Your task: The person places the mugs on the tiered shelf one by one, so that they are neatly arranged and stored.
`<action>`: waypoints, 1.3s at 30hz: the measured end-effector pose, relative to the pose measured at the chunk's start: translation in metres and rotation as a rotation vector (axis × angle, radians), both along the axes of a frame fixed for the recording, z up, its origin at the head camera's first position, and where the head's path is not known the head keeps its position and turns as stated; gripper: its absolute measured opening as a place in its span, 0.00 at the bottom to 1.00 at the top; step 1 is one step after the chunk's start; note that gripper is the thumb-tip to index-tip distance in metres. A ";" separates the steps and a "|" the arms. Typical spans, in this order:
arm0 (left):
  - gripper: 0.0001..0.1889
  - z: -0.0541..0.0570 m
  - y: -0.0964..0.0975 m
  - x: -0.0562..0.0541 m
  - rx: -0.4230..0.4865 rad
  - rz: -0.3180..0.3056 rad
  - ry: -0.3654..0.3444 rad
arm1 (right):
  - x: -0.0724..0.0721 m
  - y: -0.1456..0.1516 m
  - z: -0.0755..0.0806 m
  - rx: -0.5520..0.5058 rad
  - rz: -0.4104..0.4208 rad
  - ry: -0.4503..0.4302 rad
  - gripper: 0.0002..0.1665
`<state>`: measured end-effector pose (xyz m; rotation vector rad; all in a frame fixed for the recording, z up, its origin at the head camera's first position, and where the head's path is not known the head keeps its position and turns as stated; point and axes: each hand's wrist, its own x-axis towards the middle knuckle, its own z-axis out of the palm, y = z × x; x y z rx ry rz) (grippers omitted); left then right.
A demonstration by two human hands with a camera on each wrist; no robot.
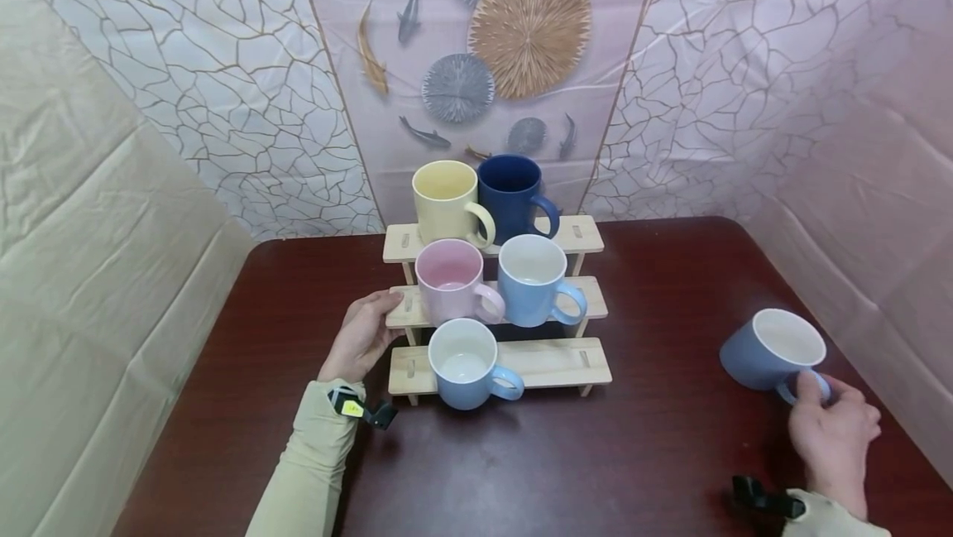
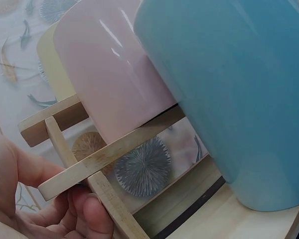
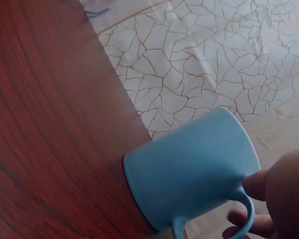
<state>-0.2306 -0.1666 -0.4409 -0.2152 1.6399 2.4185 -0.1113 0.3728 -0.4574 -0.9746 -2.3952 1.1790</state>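
My left hand grips the left end of the middle tier of a wooden three-tier rack. In the left wrist view the fingers curl beneath that board beside its upright. At the far right, my right hand pinches the handle of a blue mug with a white inside. The right wrist view shows the thumb on top of the handle and fingers passing through it. On the rack's bottom tier sits a light blue mug. A pink mug and another light blue mug share the middle tier.
Up on the top tier a yellow mug and a navy mug stand side by side. The rack is on a dark red wooden table. A patterned cloth hangs behind, with pale cloth walls at both sides.
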 end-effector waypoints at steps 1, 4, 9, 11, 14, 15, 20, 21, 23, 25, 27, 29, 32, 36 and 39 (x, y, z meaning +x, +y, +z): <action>0.18 0.000 0.000 0.000 0.001 0.001 0.000 | 0.000 0.000 0.000 0.003 0.013 -0.015 0.35; 0.17 0.000 0.000 0.000 0.000 0.004 0.000 | 0.002 0.001 0.001 0.008 0.051 -0.058 0.35; 0.17 0.000 0.000 -0.001 -0.002 0.008 0.002 | 0.002 0.000 0.000 0.020 0.080 -0.062 0.34; 0.17 0.000 0.001 -0.001 -0.002 0.007 0.004 | 0.003 -0.002 -0.001 0.005 0.076 -0.069 0.34; 0.17 0.000 0.001 -0.001 -0.001 0.003 0.004 | 0.003 -0.003 -0.002 -0.041 0.067 -0.087 0.35; 0.17 0.000 0.001 -0.001 -0.001 0.004 0.003 | 0.004 -0.003 -0.002 -0.056 0.066 -0.090 0.36; 0.17 0.000 0.001 -0.001 -0.005 0.003 0.003 | 0.003 -0.002 -0.003 -0.135 0.055 -0.089 0.37; 0.17 -0.001 0.001 -0.001 -0.004 0.004 0.002 | 0.003 -0.003 -0.004 -0.158 0.045 -0.083 0.36; 0.17 -0.001 0.001 -0.001 0.002 0.005 0.002 | 0.003 -0.003 -0.005 -0.197 0.025 -0.059 0.32; 0.17 -0.001 0.002 -0.001 0.008 0.011 0.003 | 0.002 -0.003 -0.005 -0.231 0.005 -0.033 0.29; 0.19 -0.001 0.002 0.000 0.007 0.018 0.009 | 0.003 -0.004 -0.005 -0.259 -0.007 -0.011 0.25; 0.21 -0.001 0.003 0.000 0.000 0.023 0.018 | 0.003 -0.005 -0.005 -0.285 -0.016 0.008 0.23; 0.20 0.000 0.003 0.000 -0.028 0.033 0.034 | 0.003 -0.005 -0.004 -0.323 -0.028 0.025 0.20; 0.17 0.000 0.004 0.001 -0.062 0.046 0.047 | 0.003 -0.006 -0.003 -0.330 -0.032 0.030 0.20; 0.17 0.000 0.004 0.002 -0.068 0.049 0.051 | 0.003 -0.006 -0.003 -0.313 -0.031 0.022 0.22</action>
